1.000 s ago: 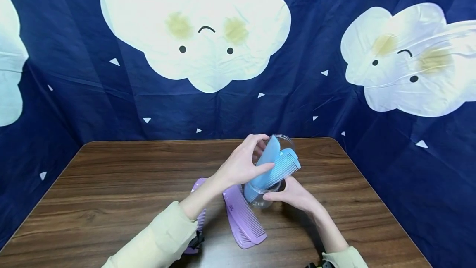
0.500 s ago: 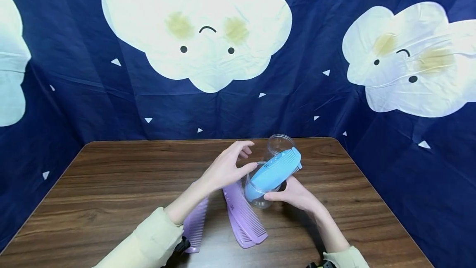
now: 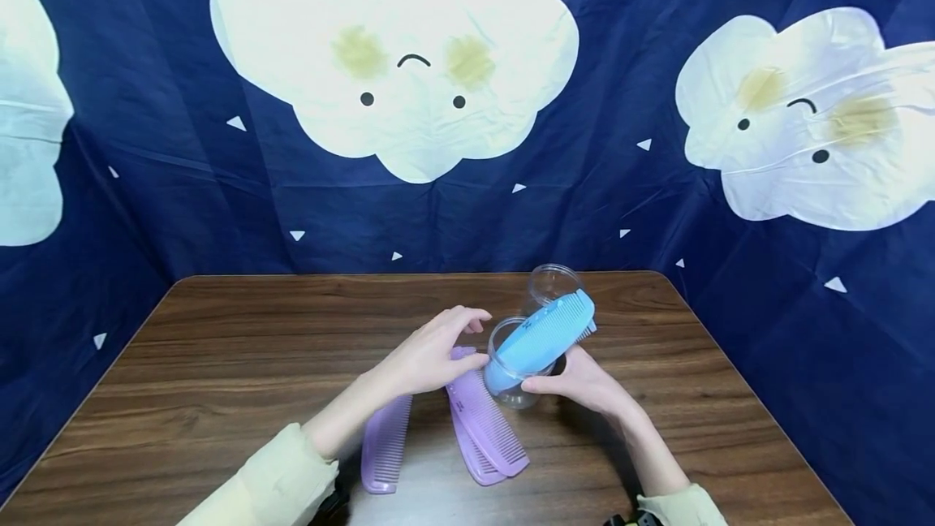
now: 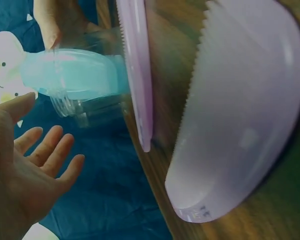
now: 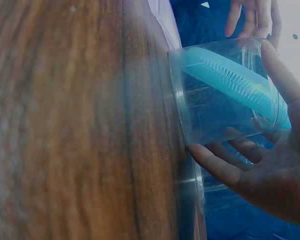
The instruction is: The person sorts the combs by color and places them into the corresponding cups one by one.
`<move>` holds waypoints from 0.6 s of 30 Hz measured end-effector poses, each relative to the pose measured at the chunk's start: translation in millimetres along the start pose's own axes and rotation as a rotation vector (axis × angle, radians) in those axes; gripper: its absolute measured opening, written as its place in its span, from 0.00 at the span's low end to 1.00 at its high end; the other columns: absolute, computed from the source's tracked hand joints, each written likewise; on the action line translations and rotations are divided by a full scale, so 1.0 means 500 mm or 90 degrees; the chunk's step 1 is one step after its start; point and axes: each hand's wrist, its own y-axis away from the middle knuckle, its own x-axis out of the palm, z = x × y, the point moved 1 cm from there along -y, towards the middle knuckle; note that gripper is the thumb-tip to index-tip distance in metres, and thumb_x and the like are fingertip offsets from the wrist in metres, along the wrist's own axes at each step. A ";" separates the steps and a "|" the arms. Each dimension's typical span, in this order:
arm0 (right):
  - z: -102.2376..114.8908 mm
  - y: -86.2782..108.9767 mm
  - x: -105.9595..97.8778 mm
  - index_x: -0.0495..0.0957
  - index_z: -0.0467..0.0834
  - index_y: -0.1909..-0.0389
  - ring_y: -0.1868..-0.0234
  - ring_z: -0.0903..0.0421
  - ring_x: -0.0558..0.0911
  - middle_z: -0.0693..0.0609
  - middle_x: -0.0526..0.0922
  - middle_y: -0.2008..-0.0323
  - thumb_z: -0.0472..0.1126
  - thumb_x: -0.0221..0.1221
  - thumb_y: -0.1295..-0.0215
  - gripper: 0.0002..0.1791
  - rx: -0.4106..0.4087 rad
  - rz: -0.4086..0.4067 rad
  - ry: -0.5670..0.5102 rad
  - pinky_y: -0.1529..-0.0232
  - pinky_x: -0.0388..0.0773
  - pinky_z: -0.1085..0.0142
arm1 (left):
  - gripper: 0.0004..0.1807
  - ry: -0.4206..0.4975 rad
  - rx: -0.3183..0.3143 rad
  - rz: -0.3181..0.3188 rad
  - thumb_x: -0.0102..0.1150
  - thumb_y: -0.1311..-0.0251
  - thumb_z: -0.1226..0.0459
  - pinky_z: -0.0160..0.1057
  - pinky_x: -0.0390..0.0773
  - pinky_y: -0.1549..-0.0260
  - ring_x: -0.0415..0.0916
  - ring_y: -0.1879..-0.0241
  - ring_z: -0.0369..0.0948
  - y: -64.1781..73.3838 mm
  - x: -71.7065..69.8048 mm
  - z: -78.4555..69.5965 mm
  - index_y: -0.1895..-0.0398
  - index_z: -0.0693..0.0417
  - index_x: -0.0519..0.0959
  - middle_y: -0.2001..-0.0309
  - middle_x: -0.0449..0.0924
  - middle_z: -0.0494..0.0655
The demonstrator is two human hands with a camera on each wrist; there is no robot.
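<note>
Two light blue combs (image 3: 542, 337) lean together inside a clear plastic jar (image 5: 210, 112), their upper ends sticking out past its rim toward the right. My right hand (image 3: 580, 384) grips the jar from the right, thumb near the rim and fingers round its side. Nothing is in my left hand (image 3: 431, 354); its fingers are spread and loosely bent, left of the jar. Beneath and in front of that hand lie two overlapping purple combs (image 3: 488, 428). Another purple comb (image 3: 385, 446) lies further left, partly under the left forearm.
Behind the jar stands a second clear round container (image 3: 553, 282) near the table's back edge. The wooden table (image 3: 241, 347) meets a dark blue cloth (image 3: 431, 217) with cloud prints at the back and sides.
My left hand has let go of a blue comb, which now rests in the jar, and has drawn back left and down toward the purple combs. The right hand keeps its grip on the jar.
</note>
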 end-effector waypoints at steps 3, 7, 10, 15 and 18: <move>0.002 0.001 0.000 0.66 0.44 0.28 0.34 0.51 0.75 0.46 0.79 0.36 0.49 0.74 0.43 0.43 0.007 -0.003 0.001 0.30 0.67 0.52 | 0.30 -0.014 0.004 0.015 0.68 0.36 0.54 0.52 0.80 0.41 0.77 0.39 0.44 0.008 0.007 0.004 0.32 0.47 0.72 0.44 0.80 0.43; 0.005 0.000 0.001 0.66 0.44 0.29 0.34 0.51 0.75 0.46 0.79 0.36 0.49 0.74 0.43 0.43 0.005 -0.001 -0.002 0.30 0.67 0.52 | 0.31 -0.018 0.006 0.042 0.69 0.37 0.54 0.52 0.79 0.41 0.77 0.39 0.44 0.017 0.014 0.009 0.32 0.46 0.71 0.43 0.81 0.45; 0.006 0.001 -0.001 0.67 0.44 0.29 0.35 0.51 0.76 0.45 0.80 0.37 0.48 0.74 0.43 0.42 0.000 0.001 -0.004 0.31 0.68 0.52 | 0.32 -0.022 0.011 0.066 0.69 0.37 0.54 0.53 0.78 0.40 0.77 0.38 0.46 0.022 0.019 0.013 0.31 0.46 0.70 0.42 0.81 0.46; 0.002 0.004 -0.006 0.69 0.43 0.31 0.37 0.52 0.77 0.45 0.81 0.39 0.48 0.74 0.43 0.41 -0.009 0.000 0.004 0.32 0.69 0.53 | 0.31 -0.033 0.017 0.104 0.69 0.37 0.55 0.54 0.77 0.39 0.77 0.39 0.47 0.033 0.027 0.018 0.32 0.46 0.71 0.42 0.82 0.46; -0.003 0.008 -0.010 0.68 0.44 0.30 0.35 0.52 0.76 0.46 0.81 0.38 0.47 0.75 0.44 0.42 -0.004 0.000 0.010 0.31 0.68 0.53 | 0.30 -0.046 0.019 0.126 0.70 0.38 0.55 0.54 0.77 0.37 0.76 0.38 0.45 0.039 0.034 0.020 0.35 0.47 0.72 0.41 0.82 0.45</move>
